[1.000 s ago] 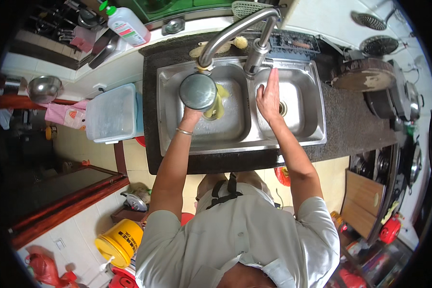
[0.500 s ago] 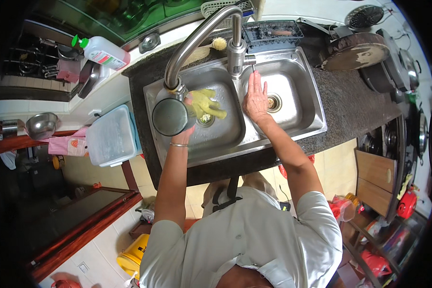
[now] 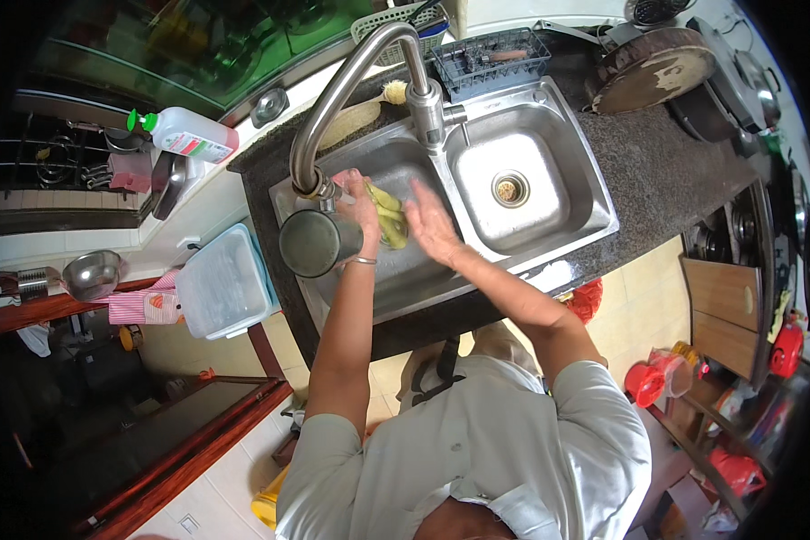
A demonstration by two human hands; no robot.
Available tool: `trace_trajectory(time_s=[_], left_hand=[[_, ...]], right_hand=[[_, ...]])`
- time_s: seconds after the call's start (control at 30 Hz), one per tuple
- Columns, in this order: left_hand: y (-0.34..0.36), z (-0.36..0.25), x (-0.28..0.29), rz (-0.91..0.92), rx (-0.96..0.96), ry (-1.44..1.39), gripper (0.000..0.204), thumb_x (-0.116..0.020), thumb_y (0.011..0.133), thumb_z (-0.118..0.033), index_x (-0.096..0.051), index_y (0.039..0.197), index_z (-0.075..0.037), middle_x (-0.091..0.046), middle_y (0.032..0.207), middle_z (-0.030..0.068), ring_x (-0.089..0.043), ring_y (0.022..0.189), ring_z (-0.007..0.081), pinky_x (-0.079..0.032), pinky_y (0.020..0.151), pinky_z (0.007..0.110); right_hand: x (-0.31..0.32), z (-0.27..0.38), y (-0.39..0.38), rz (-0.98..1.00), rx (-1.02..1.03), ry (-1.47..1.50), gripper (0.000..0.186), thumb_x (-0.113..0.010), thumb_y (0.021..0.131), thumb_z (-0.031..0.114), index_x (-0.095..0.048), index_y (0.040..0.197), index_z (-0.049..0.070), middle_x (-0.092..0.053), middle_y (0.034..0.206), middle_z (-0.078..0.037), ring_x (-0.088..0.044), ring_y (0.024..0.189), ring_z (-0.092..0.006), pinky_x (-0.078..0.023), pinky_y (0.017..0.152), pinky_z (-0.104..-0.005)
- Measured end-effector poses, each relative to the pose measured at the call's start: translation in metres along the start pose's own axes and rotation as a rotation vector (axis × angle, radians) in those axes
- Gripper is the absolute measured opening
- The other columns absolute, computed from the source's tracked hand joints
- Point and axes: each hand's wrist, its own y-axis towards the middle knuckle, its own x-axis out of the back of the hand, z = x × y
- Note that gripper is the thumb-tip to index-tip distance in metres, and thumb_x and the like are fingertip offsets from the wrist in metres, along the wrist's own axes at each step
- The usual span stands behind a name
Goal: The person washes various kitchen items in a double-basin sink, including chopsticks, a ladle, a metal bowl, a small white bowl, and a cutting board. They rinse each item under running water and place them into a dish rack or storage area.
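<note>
My left hand (image 3: 362, 214) is over the left sink basin (image 3: 411, 288), close beside the round dark filter (image 3: 310, 244) on the tap (image 3: 303, 148). Its fingers stretch away from me and are partly hidden by the tap's fittings; I see nothing gripped in them. Across from it my right hand (image 3: 432, 225) hovers over the same basin, open and slightly blurred, with nothing held. Between the two hands, in the basin, lies a limp yellow-green thing with finger-like folds (image 3: 390, 216), perhaps a rubber glove; my left hand hides part of it.
The right basin (image 3: 550, 193) has a drain strainer. Behind the sink stand a dark wire basket (image 3: 486, 67) and a brush (image 3: 393, 92). A soap bottle (image 3: 189, 133) is at the left, a round wooden board (image 3: 654, 72) at the right. A translucent tub (image 3: 220, 283) is lower left.
My right hand has left the tap lever and moved left and nearer, over the left basin. The lever now points toward me. My left hand has shifted slightly right, out from behind the filter.
</note>
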Motion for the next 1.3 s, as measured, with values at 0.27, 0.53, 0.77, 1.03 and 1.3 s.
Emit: trace_trajectory(time_s=[0.27,0.53,0.77,1.03,1.3], left_hand=[[-0.008,-0.012,0.024,0.258,0.141,-0.344,0.015,-0.052,0.094,-0.016,-0.048,0.100,-0.003,-0.061,0.092,0.0105,-0.058,0.082,0.0156,-0.048,0.075,0.030],[0.008,0.014,0.079,0.525,0.063,0.485,0.040,-0.060,0.089,-0.033,-0.054,0.111,0.001,-0.058,0.097,0.0060,-0.053,0.093,0.0139,-0.042,0.083,0.028],[0.018,0.053,0.084,0.277,0.038,-0.091,0.034,-0.054,0.093,-0.036,-0.056,0.113,-0.008,-0.059,0.109,0.0035,-0.054,0.100,0.0177,-0.042,0.089,0.034],[-0.017,0.000,0.056,0.238,0.696,-0.850,0.036,-0.052,0.092,-0.037,-0.055,0.113,-0.007,-0.059,0.113,0.0074,-0.054,0.108,0.0261,-0.042,0.096,0.041],[0.052,0.112,0.081,0.272,0.601,-0.581,0.035,-0.044,0.095,-0.036,-0.057,0.108,-0.006,-0.060,0.106,0.0096,-0.059,0.096,0.0250,-0.048,0.086,0.039]], right_hand=[[-0.065,0.001,0.030,-0.093,-0.352,0.859,0.026,-0.053,0.093,0.027,-0.058,0.089,0.003,-0.054,0.073,0.002,-0.047,0.068,-0.0055,-0.041,0.061,-0.0232],[-0.071,0.015,0.052,-0.107,-0.262,0.815,0.026,-0.060,0.089,0.024,-0.051,0.073,0.006,-0.042,0.062,0.006,-0.037,0.059,-0.0041,-0.035,0.051,-0.0238],[-0.074,-0.033,0.047,-0.012,-0.283,0.505,0.034,-0.051,0.093,0.034,-0.061,0.095,0.002,-0.062,0.081,-0.005,-0.054,0.075,-0.0120,-0.045,0.070,-0.0297],[-0.081,-0.037,0.025,0.096,-0.952,1.359,0.049,-0.041,0.095,0.045,-0.054,0.116,0.002,-0.059,0.109,-0.012,-0.059,0.096,-0.0259,-0.042,0.093,-0.0338],[-0.118,-0.002,0.030,-0.028,-0.342,0.945,0.030,-0.038,0.099,0.025,-0.049,0.118,0.005,-0.059,0.103,-0.008,-0.056,0.094,-0.0155,-0.045,0.086,-0.0308]])
